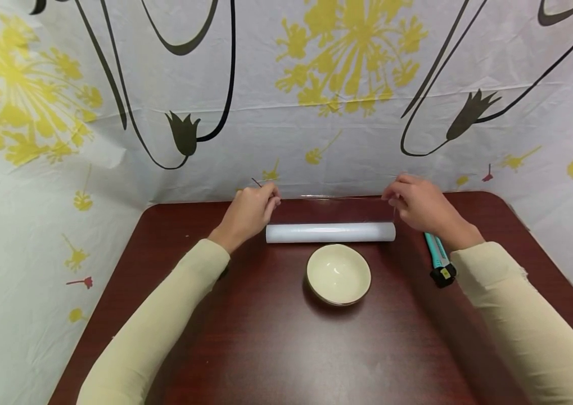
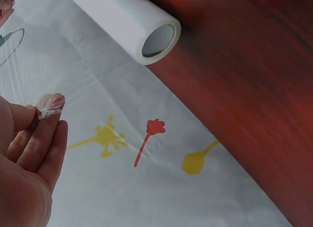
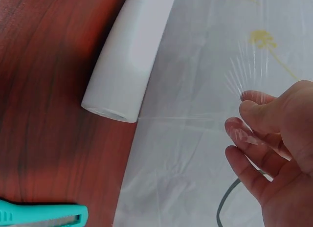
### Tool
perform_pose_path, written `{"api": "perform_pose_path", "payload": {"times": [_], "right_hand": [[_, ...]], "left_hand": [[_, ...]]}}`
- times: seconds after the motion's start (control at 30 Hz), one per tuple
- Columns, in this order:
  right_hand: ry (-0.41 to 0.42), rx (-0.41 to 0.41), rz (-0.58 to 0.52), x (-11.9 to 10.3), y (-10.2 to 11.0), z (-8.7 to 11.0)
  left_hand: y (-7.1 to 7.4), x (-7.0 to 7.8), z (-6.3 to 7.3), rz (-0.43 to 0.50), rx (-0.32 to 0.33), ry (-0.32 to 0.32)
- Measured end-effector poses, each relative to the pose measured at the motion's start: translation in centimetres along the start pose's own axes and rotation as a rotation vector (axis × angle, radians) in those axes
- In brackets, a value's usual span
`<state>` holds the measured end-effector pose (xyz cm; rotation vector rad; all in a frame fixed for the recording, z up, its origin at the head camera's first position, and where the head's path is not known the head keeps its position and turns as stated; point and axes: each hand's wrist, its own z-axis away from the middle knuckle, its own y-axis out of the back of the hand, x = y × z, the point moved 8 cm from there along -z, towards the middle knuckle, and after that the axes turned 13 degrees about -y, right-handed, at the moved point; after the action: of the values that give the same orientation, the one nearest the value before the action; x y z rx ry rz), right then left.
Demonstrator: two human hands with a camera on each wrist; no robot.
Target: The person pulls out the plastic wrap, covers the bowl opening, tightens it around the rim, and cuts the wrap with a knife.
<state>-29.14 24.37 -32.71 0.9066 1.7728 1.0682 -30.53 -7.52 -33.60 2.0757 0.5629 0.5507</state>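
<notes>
A white roll of plastic wrap (image 1: pixel 330 232) lies crosswise on the table, its clear film (image 1: pixel 332 209) drawn off the far side. My left hand (image 1: pixel 252 209) pinches one corner of the film between thumb and fingers, just beyond the roll's left end. At the right end my right hand (image 1: pixel 420 203) pinches the other corner. Fine creases fan out from the right thumb and index finger (image 3: pixel 257 96) in the right wrist view. Between the hands the film edge is stretched, raised behind the roll. A cream bowl (image 1: pixel 338 274) stands in front of the roll.
A teal box cutter (image 1: pixel 438 259) with a black end lies to the right of the bowl, beside the right forearm. Behind the dark red table (image 1: pixel 266 349) hangs a white sheet (image 1: pixel 266 67) with yellow and grey flower prints.
</notes>
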Motion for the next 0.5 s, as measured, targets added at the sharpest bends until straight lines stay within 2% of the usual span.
{"api": "perform_pose_path", "payload": {"times": [0.13,0.5], "right_hand": [[0.0,-0.002,-0.003,-0.1,0.5,-0.2],[0.053,0.079,-0.002,-0.5,2.2,-0.8]], "left_hand": [[0.5,0.1,-0.3,-0.008,0.01,-0.009],[1.8,0.2,-1.1,-0.039,0.04,-0.035]]}}
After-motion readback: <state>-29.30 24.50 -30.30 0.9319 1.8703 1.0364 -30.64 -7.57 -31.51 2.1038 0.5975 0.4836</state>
